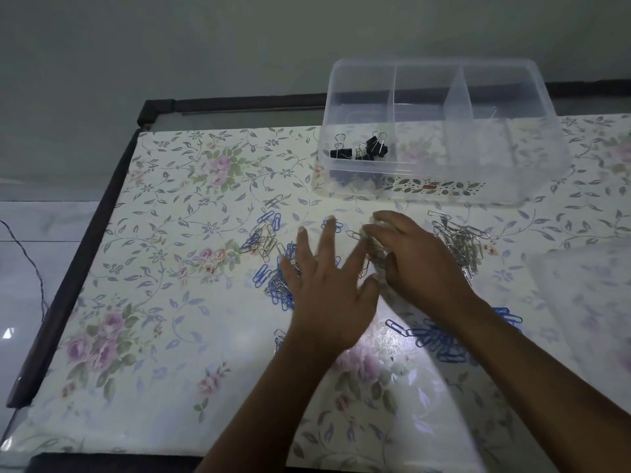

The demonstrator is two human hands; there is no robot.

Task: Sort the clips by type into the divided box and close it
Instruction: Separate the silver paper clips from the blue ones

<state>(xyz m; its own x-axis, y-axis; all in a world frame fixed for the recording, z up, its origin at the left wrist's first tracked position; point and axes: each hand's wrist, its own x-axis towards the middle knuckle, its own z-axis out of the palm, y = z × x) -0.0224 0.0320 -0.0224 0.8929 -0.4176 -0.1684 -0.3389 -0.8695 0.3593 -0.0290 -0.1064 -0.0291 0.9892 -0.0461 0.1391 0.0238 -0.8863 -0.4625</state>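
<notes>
A clear divided box (532, 158) stands open at the back of the table, with black binder clips (362, 150) in its left compartment. Mixed blue and silver paper clips (264, 238) lie scattered left of centre. A silver pile (461, 245) sits to the right and a blue pile (440, 339) lies near my right forearm. My left hand (327, 291) is flat with its fingers spread over the mixed clips. My right hand (413, 261) curls over a few silver clips (367, 249) at its fingertips; whether it grips them is unclear.
A translucent lid (587, 302) lies at the right edge of the flowered tablecloth (153, 302). The table's dark frame (78, 268) runs along the left side, with a thin cable (30, 264) on the floor beyond it.
</notes>
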